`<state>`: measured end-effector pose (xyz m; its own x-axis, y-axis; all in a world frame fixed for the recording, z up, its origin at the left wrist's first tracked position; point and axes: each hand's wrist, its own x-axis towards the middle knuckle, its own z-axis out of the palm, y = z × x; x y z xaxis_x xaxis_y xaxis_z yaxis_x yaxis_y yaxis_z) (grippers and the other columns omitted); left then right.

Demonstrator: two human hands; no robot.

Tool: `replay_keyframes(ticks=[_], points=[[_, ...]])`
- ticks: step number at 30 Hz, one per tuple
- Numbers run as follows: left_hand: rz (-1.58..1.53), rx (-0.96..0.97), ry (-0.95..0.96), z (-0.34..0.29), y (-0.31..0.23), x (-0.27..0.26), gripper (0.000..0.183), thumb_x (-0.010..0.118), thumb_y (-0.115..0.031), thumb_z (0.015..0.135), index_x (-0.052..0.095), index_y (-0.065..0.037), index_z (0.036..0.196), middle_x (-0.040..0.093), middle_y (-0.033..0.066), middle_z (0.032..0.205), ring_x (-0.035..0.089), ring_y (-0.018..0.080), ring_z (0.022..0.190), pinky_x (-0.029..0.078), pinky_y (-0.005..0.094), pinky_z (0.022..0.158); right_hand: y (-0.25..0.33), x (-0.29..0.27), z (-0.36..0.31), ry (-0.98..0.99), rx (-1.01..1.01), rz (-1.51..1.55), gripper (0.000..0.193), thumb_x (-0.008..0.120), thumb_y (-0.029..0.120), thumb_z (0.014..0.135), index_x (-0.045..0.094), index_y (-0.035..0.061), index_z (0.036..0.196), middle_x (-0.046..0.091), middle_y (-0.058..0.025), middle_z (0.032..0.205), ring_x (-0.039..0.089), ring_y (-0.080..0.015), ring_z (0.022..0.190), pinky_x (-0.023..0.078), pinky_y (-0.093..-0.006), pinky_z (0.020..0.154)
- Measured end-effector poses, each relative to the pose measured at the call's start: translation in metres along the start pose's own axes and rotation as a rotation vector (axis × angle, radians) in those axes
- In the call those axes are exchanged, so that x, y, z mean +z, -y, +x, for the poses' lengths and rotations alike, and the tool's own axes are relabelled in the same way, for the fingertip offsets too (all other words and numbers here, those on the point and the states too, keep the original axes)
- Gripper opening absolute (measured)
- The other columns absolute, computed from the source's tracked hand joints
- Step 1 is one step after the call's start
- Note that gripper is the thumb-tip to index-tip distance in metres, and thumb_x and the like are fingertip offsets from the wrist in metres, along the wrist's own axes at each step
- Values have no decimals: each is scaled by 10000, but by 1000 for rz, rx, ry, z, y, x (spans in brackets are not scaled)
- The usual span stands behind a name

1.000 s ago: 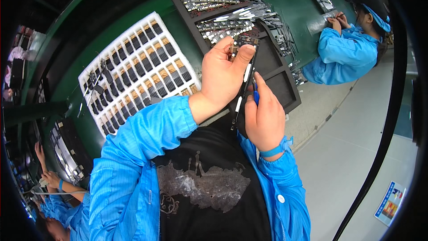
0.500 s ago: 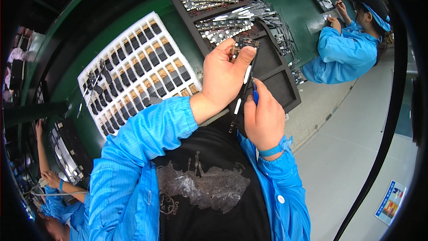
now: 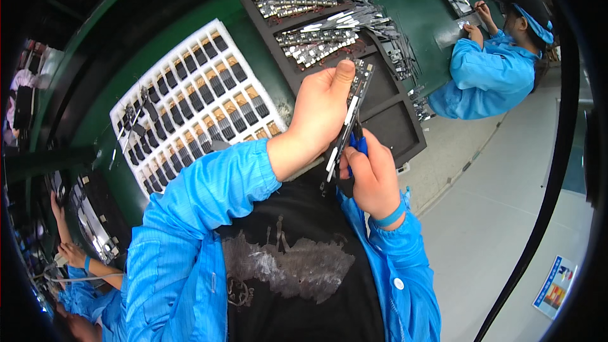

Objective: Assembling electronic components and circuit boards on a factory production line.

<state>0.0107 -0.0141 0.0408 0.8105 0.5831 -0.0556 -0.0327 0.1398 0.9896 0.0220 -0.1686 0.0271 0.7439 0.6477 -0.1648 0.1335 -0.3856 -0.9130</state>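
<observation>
**Green desk, strip held up for trimming**

Green desk runs along an assembly line, with the black tray as my landmark. My left hand is closed on a narrow component strip, held upright just above the tray's near edge, likely so its edge faces the tool. My right hand, below the strip, grips a blue-handled cutter touching the strip's lower part. Left of the tray lies a white compartment tray. Far right of it a co-worker bends over the desk. Bare floor right of the tray leaves my elbow room.
</observation>
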Motion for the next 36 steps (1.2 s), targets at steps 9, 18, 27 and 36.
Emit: replay_keyframes(ticks=[9,18,27,36], points=[[-48,-16,131,-1,-8,-5,594,501,-565,1000,637,-1,871,583,-7,637,481,57,546,428,258,506,-6,3,-1,-6,39,396,235,433,60,936,594,-42,1073,609,-61,801,557,-121,698,459,-269,647],[641,-35,516,58,35,-5,563,638,-491,918,632,22,685,596,157,603,627,261,583,483,423,582,-21,-21,-2,-209,26,239,242,453,100,967,588,-12,1133,578,-29,797,525,-101,710,447,-256,643],[1056,496,467,65,65,17,405,675,-422,881,703,-18,891,693,172,841,655,333,829,524,434,734,-26,-25,-13,-164,106,141,304,435,84,954,573,-53,1187,587,-54,848,543,-117,750,474,-262,671],[-142,52,269,40,31,-14,258,570,-264,1025,624,-13,1042,607,36,922,552,99,845,466,282,786,-22,-22,-13,-140,62,5,283,449,68,944,607,-37,1154,597,-45,807,556,-119,723,486,-269,669]])
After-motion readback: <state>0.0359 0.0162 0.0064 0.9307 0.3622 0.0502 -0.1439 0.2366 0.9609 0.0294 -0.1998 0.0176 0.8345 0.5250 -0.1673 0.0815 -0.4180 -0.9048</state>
